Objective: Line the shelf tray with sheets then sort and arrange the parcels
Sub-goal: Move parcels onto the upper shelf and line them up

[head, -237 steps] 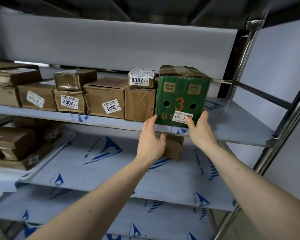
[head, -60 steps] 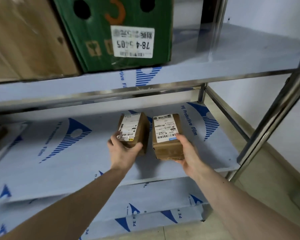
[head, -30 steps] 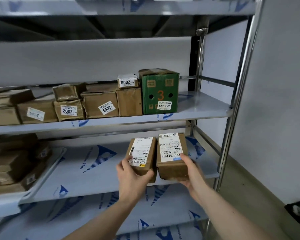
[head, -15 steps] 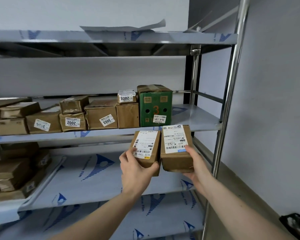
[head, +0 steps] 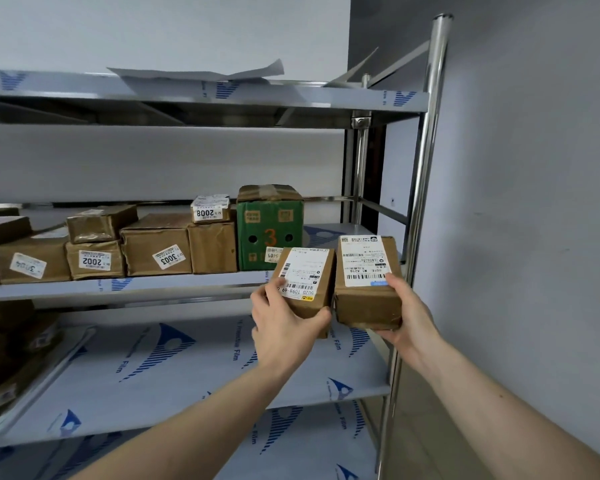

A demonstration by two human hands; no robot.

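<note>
Each hand holds one small brown parcel up in the air in front of the metal rack, at the height of the middle shelf (head: pixel 174 287). The left hand (head: pixel 284 327) grips the left parcel (head: pixel 307 284) from below and behind, thumb on its near left edge, fingers curled round its lower right corner. The right hand (head: pixel 407 313) cups the right parcel (head: pixel 368 282) from underneath, thumb pressed on the lower edge of its white label. The two parcels sit side by side, nearly touching, labels facing up and tilted toward the person; the right one is held slightly higher.

Behind them on the middle shelf, toward its right end, stands a green box (head: pixel 269 226) with an orange 3. To its left runs a row of brown boxes along the front edge: a plain one (head: pixel 212 245) with a small parcel marked 2008 (head: pixel 210 208) on top, one marked 3003 (head: pixel 156 249), one marked 2002 (head: pixel 94 259) with another box stacked on it, and more out to the left edge. The right end of that shelf, past the green box, lies bare.

The lower shelf (head: pixel 187 368) carries white film printed in blue. At its left edge a tray (head: pixel 45 386) holds more brown parcels. On the top shelf (head: pixel 201 98) lies a loose sheet (head: pixel 194 76) with a curled corner. A grey wall stands right of the rack.
</note>
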